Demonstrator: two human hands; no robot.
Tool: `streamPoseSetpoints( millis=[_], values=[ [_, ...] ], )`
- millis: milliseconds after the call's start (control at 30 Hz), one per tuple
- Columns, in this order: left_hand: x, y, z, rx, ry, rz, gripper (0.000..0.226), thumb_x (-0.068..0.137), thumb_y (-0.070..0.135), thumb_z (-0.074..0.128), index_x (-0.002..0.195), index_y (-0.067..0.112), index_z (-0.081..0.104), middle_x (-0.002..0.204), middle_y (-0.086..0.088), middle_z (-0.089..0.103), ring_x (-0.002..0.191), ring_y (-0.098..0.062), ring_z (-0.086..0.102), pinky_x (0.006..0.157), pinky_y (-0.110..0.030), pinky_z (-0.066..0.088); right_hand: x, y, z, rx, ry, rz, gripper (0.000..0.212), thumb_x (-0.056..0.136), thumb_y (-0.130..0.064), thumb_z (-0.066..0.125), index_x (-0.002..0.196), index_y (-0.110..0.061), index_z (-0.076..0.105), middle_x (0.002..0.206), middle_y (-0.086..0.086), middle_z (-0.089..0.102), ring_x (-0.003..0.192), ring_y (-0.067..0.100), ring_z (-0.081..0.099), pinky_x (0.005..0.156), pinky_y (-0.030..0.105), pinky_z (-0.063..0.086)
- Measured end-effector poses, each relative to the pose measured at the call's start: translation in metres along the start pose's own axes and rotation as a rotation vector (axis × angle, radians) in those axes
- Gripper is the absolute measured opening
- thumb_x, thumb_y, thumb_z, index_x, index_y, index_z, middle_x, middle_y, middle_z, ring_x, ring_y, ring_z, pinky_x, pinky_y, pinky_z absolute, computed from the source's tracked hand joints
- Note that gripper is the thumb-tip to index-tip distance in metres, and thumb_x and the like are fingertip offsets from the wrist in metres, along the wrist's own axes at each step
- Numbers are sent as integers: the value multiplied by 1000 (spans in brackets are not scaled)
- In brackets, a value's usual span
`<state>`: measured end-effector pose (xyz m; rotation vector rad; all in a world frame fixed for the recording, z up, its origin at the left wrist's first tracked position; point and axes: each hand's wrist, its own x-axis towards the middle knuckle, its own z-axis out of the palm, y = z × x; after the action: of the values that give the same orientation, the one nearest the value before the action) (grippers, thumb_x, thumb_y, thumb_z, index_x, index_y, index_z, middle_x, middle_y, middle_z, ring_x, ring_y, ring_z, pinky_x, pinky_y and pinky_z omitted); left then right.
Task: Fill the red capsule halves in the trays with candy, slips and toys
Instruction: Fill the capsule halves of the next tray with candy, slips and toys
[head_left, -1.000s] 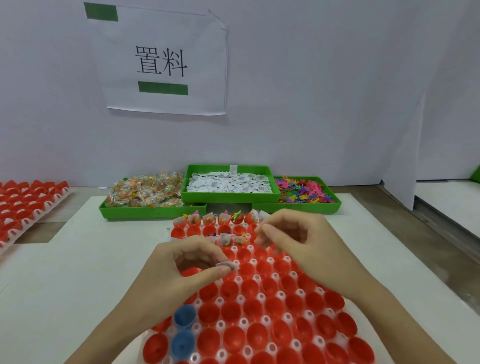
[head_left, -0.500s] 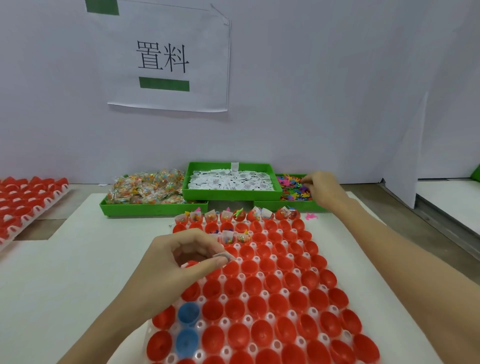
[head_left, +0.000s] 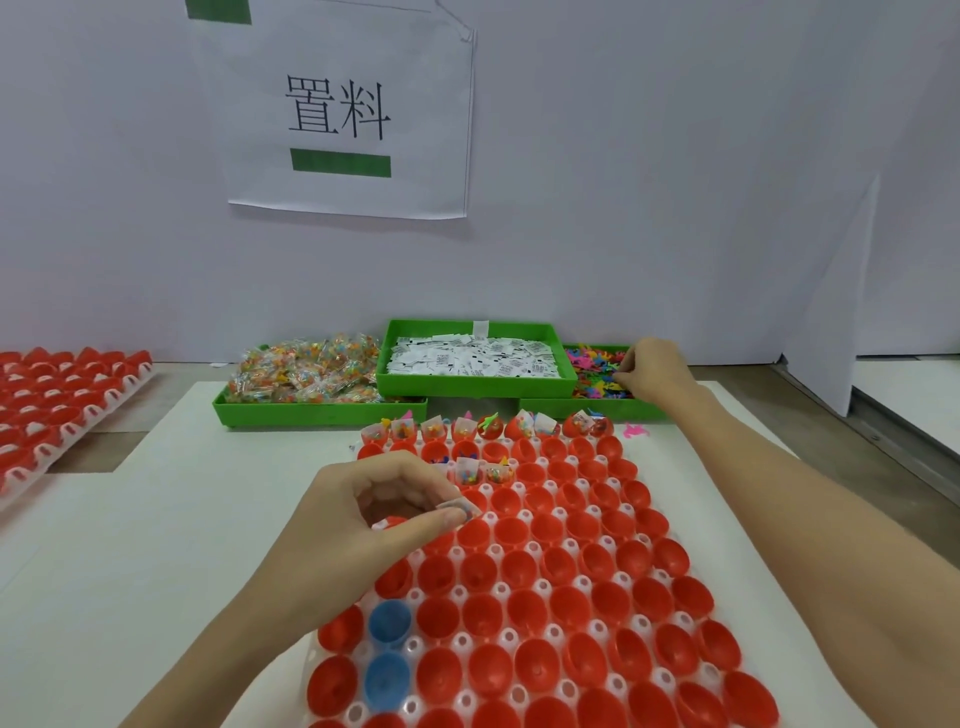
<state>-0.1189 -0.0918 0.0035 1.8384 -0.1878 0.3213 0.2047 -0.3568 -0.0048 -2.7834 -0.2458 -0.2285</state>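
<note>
A white tray of red capsule halves lies in front of me; the far row and a few in the third row hold candy, slips and toys. My left hand hovers over the tray's left side and pinches a small clear candy packet between thumb and fingers. My right hand reaches into the green bin of colourful plastic toys, fingers curled down among them; what they hold is hidden. Two blue halves sit near the tray's left edge.
A green bin of wrapped candy stands at back left and a raised green bin of white paper slips in the middle. Another tray of red halves lies far left. A pink toy lies loose on the table.
My right hand left the tray's far rows and reached back to the toy bin, where it now digs in. My left hand keeps the packet almost in place.
</note>
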Motion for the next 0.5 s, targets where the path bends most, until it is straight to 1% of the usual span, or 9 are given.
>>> streamPoseSetpoints(
  millis=[67,167,233,267,333,433,467,500],
  values=[
    [-1,-1,0,3,-6,-9,12,77,26,85,87,26,79,90,1,80,86,-16,77,78,-18,58,1,-1,0,-17,2,21,39,91,-28,76,74,6,71,69,16,67,66,28,63,70,40,55],
    [-1,-1,0,7,-11,-7,13,77,28,84,88,26,79,90,1,80,86,-16,77,79,-18,58,2,-4,2,-54,31,65,34,90,-26,78,77,4,68,72,15,65,73,30,64,65,38,53],
    [0,-2,-1,13,-2,-4,13,77,28,85,89,26,80,90,1,80,86,-15,77,78,-18,58,3,-7,5,-78,52,83,34,90,-22,77,68,-5,57,65,10,55,70,29,60,60,34,45],
    [0,-2,-2,15,0,-3,12,78,27,85,89,25,80,91,1,80,86,-15,77,78,-18,58,4,-9,6,-97,55,81,37,90,-20,77,65,-7,52,62,8,51,68,28,58,59,33,43],
    [1,-2,-3,21,2,1,12,78,25,85,89,26,80,91,1,80,86,-15,77,78,-18,59,6,-11,7,-122,51,79,41,89,-18,78,64,-9,47,61,6,49,66,27,56,57,32,41],
    [0,-3,-3,22,4,2,12,79,25,85,89,27,80,91,2,80,86,-15,77,79,-18,59,7,-12,4,-77,27,90,41,88,-18,78,62,-8,48,61,7,51,58,22,51,49,29,35],
    [1,-3,-3,19,3,3,12,78,26,85,89,27,80,91,2,80,86,-15,77,79,-18,59,6,-12,3,-60,13,96,38,89,-19,78,64,-6,52,63,9,55,60,23,53,49,30,38],
    [1,-3,-3,15,3,3,12,78,27,85,89,27,80,91,2,80,86,-15,77,79,-18,59,5,-12,1,-41,-6,99,33,90,-19,77,68,-2,60,68,12,61,65,26,59,54,33,45]
  ],
)
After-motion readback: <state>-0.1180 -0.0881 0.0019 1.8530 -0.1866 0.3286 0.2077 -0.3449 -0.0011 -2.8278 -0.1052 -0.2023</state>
